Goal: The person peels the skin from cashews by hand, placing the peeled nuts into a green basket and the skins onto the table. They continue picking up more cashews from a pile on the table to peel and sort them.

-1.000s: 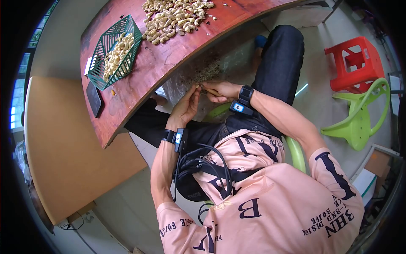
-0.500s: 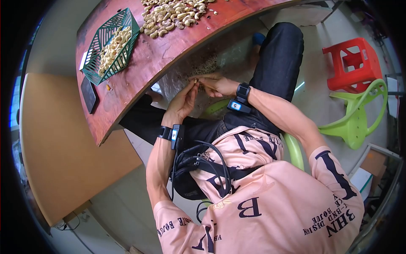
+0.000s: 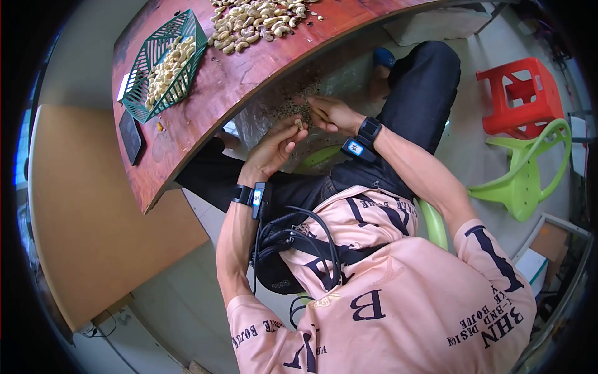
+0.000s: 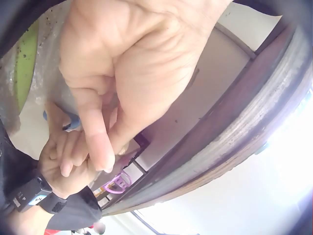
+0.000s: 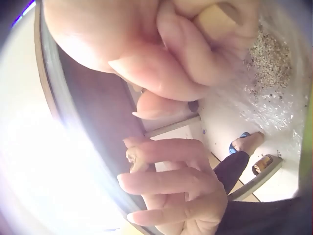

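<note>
Between thumb and fingertips, my left hand (image 3: 273,148) pinches a cashew (image 3: 299,124) below the table edge. The same nut (image 5: 136,159) shows in the right wrist view, with the other left fingers (image 5: 183,183) spread beside it. My right hand (image 3: 338,117) is a short distance to the right, apart from the nut, its fingers curled round a small tool with a wooden handle (image 5: 217,22). The tool's tip cannot be made out. On the table (image 3: 215,93) lie a pile of cashews (image 3: 252,23) and a green slatted basket (image 3: 198,55) holding paler cashews (image 3: 168,73).
A dark phone (image 3: 131,138) lies at the table's left. Crumbs (image 3: 291,107) cover a clear plastic sheet (image 5: 274,105) on the floor under the hands. A red stool (image 3: 526,100) and a green chair (image 3: 526,171) stand at the right; a brown board (image 3: 106,206) is at the left.
The hands, close together before, are now apart: my right hand has moved away to the right. The cashew in my left fingers shows more plainly. The right knee has shifted slightly right.
</note>
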### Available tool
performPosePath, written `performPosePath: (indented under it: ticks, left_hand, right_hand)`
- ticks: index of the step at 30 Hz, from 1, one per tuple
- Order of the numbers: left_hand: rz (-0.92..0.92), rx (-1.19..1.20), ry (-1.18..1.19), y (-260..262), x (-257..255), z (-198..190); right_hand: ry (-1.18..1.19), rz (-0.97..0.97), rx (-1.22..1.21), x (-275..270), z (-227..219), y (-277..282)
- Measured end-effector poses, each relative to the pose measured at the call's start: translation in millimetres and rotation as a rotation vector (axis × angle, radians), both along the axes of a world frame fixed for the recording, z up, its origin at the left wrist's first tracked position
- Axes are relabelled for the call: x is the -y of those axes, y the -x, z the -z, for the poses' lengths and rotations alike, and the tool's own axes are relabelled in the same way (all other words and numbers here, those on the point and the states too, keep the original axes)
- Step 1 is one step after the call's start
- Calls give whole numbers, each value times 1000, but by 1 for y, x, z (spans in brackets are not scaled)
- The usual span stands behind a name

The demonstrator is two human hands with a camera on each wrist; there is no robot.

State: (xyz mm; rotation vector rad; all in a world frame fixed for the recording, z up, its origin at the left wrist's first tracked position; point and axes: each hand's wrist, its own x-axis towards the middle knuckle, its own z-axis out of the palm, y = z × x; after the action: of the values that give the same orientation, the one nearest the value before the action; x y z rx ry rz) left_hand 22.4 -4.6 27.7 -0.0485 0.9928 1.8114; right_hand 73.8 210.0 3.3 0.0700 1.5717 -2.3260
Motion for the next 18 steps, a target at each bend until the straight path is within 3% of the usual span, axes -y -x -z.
performPosePath:
  ticks: [8,18]
  left_hand:
    - [-82,38,-13,3,2,4]
    - [-164,59,182,10,7,16]
  right_hand:
    - [157,-155,123,-7,-2,-2]
    - [15,-313,157,-1,-2,-4]
